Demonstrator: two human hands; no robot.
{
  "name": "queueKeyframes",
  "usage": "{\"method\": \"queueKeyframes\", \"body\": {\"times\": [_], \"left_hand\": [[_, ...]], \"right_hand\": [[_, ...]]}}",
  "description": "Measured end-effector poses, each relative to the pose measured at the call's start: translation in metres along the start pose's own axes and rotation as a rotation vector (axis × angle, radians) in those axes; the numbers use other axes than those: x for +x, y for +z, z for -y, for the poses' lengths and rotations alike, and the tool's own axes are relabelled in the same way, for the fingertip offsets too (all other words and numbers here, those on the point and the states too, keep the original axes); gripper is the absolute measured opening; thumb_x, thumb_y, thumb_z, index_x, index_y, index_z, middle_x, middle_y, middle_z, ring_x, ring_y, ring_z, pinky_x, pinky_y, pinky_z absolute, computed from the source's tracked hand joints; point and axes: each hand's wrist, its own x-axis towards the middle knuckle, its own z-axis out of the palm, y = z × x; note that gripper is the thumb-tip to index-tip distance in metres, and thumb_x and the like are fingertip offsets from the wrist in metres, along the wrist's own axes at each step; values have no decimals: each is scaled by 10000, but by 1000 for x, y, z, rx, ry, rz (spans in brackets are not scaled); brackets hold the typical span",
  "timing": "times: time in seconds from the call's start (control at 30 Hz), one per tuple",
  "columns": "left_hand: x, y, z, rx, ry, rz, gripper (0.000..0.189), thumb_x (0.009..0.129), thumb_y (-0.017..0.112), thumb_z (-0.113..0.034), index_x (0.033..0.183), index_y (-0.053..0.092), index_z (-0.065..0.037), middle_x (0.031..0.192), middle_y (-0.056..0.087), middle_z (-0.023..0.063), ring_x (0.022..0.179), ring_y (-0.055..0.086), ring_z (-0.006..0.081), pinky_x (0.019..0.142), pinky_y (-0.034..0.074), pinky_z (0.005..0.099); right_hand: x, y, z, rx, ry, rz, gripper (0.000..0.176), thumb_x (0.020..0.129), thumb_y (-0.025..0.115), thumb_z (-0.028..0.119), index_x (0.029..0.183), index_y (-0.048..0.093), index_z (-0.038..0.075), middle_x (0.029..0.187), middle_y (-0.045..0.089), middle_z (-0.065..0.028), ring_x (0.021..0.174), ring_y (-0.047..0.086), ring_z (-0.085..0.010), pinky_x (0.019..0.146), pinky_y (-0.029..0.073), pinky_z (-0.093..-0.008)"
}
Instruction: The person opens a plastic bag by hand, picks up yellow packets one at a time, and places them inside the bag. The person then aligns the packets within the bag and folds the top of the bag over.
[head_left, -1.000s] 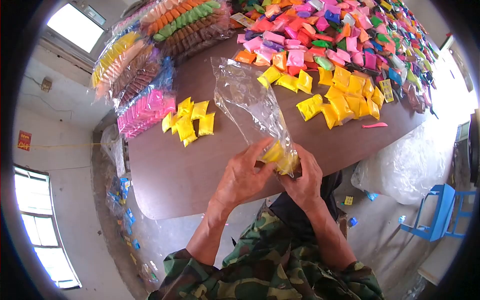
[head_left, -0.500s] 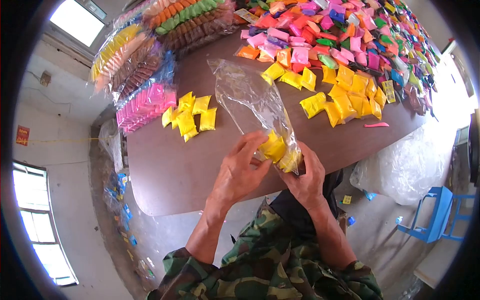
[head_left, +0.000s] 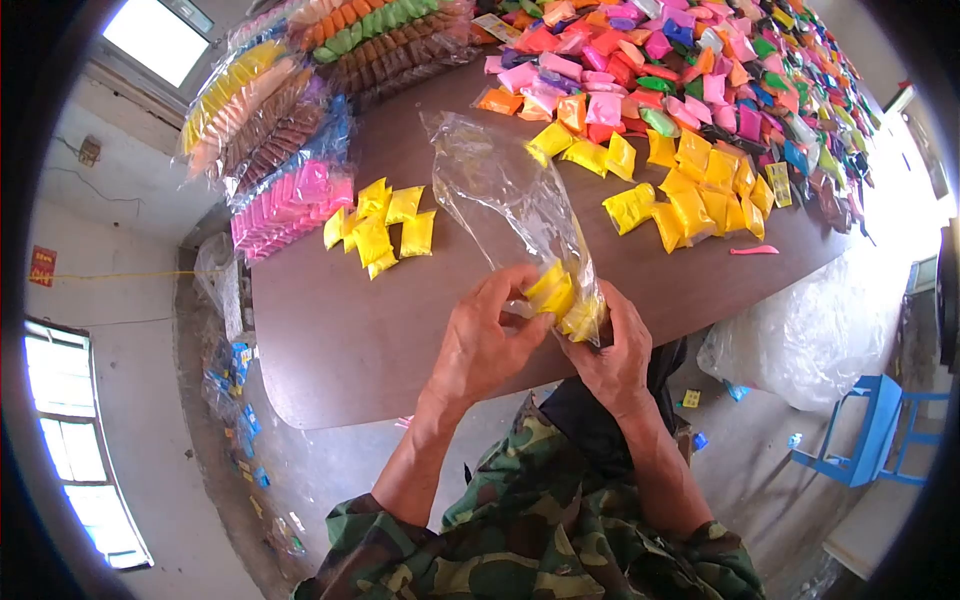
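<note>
Near the table's front edge, a clear plastic bag [head_left: 500, 185] stretches up and left from my hands, with yellow packets [head_left: 552, 290] in its lower end. My left hand [head_left: 490, 330] grips the bag and a yellow packet from the left, fingers curled and thumb in front. On the right, my right hand [head_left: 612, 345] is closed round the bag's bottom corner, its fingertips partly behind the plastic. A small group of yellow packets [head_left: 372, 240] lies left of the bag. More yellow packets [head_left: 692, 212] lie on its right.
The brown table [head_left: 320, 350] holds a large heap of coloured packets [head_left: 690, 80] at the back right. Stacked bagged packets [head_left: 290, 205] stand at the left, and a pink strip [head_left: 753, 250] lies near the right edge. A blue stool [head_left: 865, 430] is on the floor.
My left hand has shifted slightly, its thumb now farther right against the yellow packet in the bag. The bag stays in about the same place.
</note>
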Motion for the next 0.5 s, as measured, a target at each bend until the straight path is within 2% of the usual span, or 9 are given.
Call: {"method": "queueKeyframes", "body": {"times": [0.1,0.2,0.3,0.43,0.5], "left_hand": [[-4,8,-4,20,18,-44,439,926,767,-31,1345,635,-15,1236,738,160,1115,742,235,860,650,360],[-7,15,1,70,-1,-16,454,929,760,-23,1362,623,-20,1254,731,171,1083,758,251,862,651,377],[-10,20,0,75,91,-57,417,937,741,-26,1334,614,-21,1172,740,211,993,775,362,829,646,406],[-11,25,3,17,122,-117,438,927,760,-14,1340,613,-25,1181,741,204,1025,773,355,825,653,410],[-13,27,4,-2,110,-132,447,919,770,-3,1338,618,-30,1185,742,200,1030,773,350,817,656,413]], "right_hand": [[2,0,0,-10,-27,4,726,726,937,116,1364,606,15,1261,711,-199,1130,708,-390,976,569,-447],[2,-3,2,-1,-35,14,767,723,944,136,1391,590,10,1298,690,-212,1164,693,-391,1002,558,-448],[5,-7,7,66,11,45,786,742,927,148,1427,567,7,1347,659,-226,1201,676,-391,1029,545,-443],[10,-17,8,199,81,134,724,811,839,135,1458,542,5,1375,635,-227,1231,660,-390,1049,533,-431],[14,-19,15,315,197,154,662,832,789,131,1437,554,-1,1349,647,-223,1231,658,-390,1036,536,-427]]}}
